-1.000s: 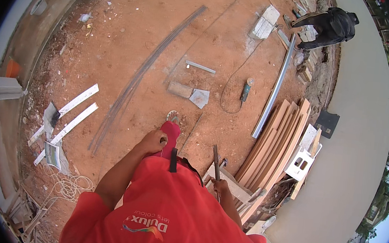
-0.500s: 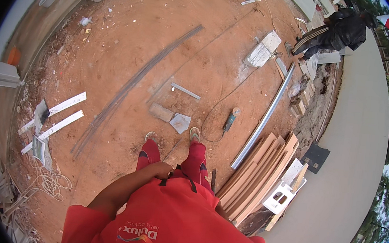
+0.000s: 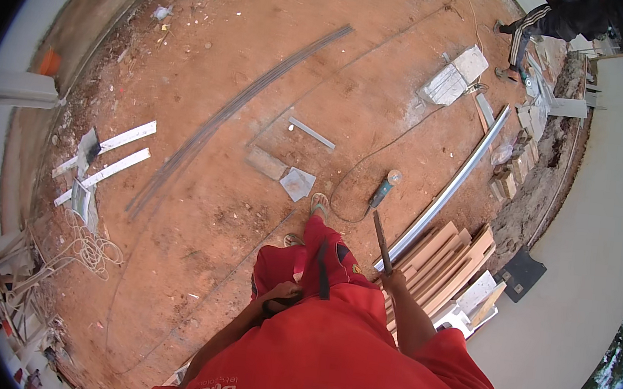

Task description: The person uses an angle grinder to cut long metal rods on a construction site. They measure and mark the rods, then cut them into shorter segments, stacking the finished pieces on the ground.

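My right hand (image 3: 393, 281) grips the lower end of a dark, thin bar (image 3: 381, 237), whose far end points away from me above the ground. At my waist, my left hand (image 3: 286, 292) is closed against the front of my red clothing, beside a black strap (image 3: 324, 272); what its fingers hold, if anything, is hidden. An angle grinder (image 3: 382, 190) with a round disc lies on the soil just beyond the bar, its cable trailing off. To the right of the bar are a long silvery metal profile (image 3: 445, 186) and a stack of reddish-brown boards (image 3: 441, 265).
Long thin rods (image 3: 241, 107) lie across the reddish soil. Ahead are a flat slab (image 3: 297, 184), a short metal strip (image 3: 312, 133) and a pale block (image 3: 453, 76). White strips (image 3: 104, 176) and coiled rope (image 3: 97, 252) lie left. Another person (image 3: 538, 28) stands far right near a wall (image 3: 587, 246).
My right hand has come into view with the bar, raised forward. My body has turned and one foot has stepped ahead of the other. The other person has shifted toward the top edge.
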`<state>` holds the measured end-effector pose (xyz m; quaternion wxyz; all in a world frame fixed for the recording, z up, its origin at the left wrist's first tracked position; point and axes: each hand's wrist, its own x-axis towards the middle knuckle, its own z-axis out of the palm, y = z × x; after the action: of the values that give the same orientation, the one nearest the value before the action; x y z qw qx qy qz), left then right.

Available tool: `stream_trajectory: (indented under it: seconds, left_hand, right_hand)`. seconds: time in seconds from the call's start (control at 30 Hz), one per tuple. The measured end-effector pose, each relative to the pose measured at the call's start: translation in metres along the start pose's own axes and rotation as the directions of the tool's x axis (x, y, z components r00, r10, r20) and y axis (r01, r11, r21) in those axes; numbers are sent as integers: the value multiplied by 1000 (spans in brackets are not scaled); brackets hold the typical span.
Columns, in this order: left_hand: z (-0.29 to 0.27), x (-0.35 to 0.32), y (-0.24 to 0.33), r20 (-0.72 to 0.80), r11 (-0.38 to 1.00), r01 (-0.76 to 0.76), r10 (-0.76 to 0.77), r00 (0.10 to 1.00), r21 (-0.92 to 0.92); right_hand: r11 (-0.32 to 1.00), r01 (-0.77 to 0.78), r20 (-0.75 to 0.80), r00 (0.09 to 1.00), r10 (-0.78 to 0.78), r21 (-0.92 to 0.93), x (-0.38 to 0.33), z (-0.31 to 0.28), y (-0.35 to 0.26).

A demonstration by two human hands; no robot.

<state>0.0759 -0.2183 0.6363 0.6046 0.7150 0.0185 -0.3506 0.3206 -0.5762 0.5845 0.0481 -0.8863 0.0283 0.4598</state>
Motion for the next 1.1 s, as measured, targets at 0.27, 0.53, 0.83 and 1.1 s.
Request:
stream_trajectory:
  seconds: [0.27,0.53,0.83,1.1]
  left_hand:
    - [149,7,-38,-57,754,-2,-47,997,-657]
    - [215,95,-69,-89,442,-53,-60,994,-896]
    - [15,208,-199,-331,598,173,-635,698,-782]
    - [-42,205,-452,-310,604,345,-722,619,-719]
  right_hand:
    - [994,92,-181,978,-100,-53,79,-11,-29]
    - [919,309,-180,917,-357,-246,254,5,-154]
    - [867,395,-270,837,-475,-303,443,44,-266]
    - [776,488,-527,570,-630,-399,621,87,-286]
